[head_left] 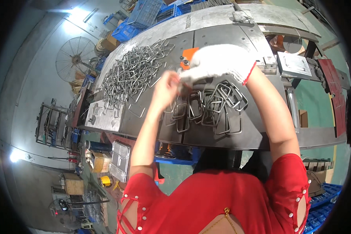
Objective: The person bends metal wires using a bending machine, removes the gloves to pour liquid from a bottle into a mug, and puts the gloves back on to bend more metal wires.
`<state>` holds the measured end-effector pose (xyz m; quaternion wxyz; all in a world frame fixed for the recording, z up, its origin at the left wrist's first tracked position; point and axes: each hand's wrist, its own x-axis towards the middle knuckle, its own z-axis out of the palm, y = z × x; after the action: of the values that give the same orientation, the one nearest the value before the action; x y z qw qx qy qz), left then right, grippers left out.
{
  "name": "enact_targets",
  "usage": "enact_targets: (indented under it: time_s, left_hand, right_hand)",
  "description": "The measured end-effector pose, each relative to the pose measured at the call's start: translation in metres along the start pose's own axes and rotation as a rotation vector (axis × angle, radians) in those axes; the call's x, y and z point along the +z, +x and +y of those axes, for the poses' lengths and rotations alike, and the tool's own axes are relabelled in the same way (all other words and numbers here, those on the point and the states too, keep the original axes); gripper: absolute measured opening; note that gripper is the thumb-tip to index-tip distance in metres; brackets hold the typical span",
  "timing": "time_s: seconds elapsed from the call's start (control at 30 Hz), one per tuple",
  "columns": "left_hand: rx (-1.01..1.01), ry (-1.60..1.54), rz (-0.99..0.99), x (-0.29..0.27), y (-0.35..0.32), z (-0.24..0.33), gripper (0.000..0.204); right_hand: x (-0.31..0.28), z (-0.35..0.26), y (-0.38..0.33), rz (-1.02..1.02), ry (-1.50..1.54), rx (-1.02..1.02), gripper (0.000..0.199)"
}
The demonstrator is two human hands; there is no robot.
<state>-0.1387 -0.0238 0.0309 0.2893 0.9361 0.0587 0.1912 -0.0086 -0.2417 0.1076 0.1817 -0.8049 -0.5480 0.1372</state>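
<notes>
Pinching a bent wire loop (182, 82) between both hands, you work near the middle of the steel table (222, 35). Your bare left hand (165, 86) closes its fingers on one end of the piece, and your gloved right hand (218, 62) curls around the other end, though the glove hides just how tightly those fingers close. To do this well, I would keep the piece low over the table and grip it near its corners so it does not spring or twist.

That loop is thin grey wire, bent into a rough rectangle with rounded corners, mostly hidden between your hands. Just below your hands, toward six o'clock, a spread of like rectangles (212, 107) lies overlapping on the table. At ten o'clock sits a much larger tangled heap of bent wire pieces (134, 72). An orange fixture (188, 56) shows at twelve o'clock, touching the glove's edge. Blue crates (144, 15) stand well beyond the table's far rim.
</notes>
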Motion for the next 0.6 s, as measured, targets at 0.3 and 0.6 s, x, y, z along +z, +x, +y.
enact_targets:
  time_s: [0.3, 0.6]
  left_hand:
    - [0.176, -0.011, 0.214, -0.001, 0.071, 0.044, 0.036]
    - [0.765, 0.185, 0.4, 0.001, 0.078, 0.118, 0.021]
  right_hand:
    - [0.022, 0.031, 0.038, 0.488, 0.412, -0.08, 0.069]
    - [0.033, 0.036, 0.057, 1.113, 0.26, -0.244, 0.04]
